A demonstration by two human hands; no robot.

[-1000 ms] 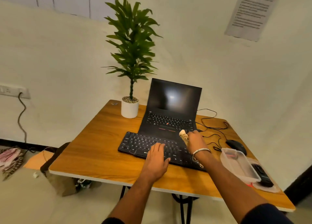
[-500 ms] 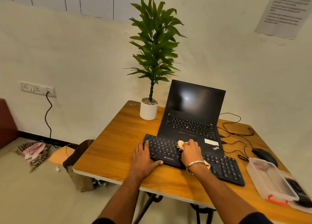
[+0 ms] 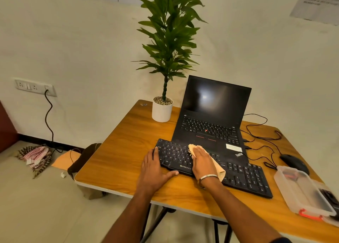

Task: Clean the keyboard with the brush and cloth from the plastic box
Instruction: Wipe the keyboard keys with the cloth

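A person's two bare arms reach up from the bottom of the frame to a black keyboard [image 3: 211,167] lying across the middle of a wooden bench [image 3: 117,158]. The right hand [image 3: 203,163] lies flat on a tan cloth [image 3: 194,148], fingers straight and pressed together, pushing the cloth down on the keys near the keyboard's middle; cloth edges show beyond the fingertips and beside the wrist. The left hand [image 3: 156,171] rests at the keyboard's left end, grip spread, fingers straight along the left edge and thumb against the front edge. At the lower right of the frame a clear plastic box [image 3: 300,193] with an orange clip sits on the bench, well apart from the hands; whether the brush is inside it cannot be told. Behind the keyboard stands an open black laptop [image 3: 212,118] with a dark screen. Left of the laptop is a potted plant [image 3: 163,107] in a white pot. A black mouse [image 3: 293,163] lies at the right, just above the box.
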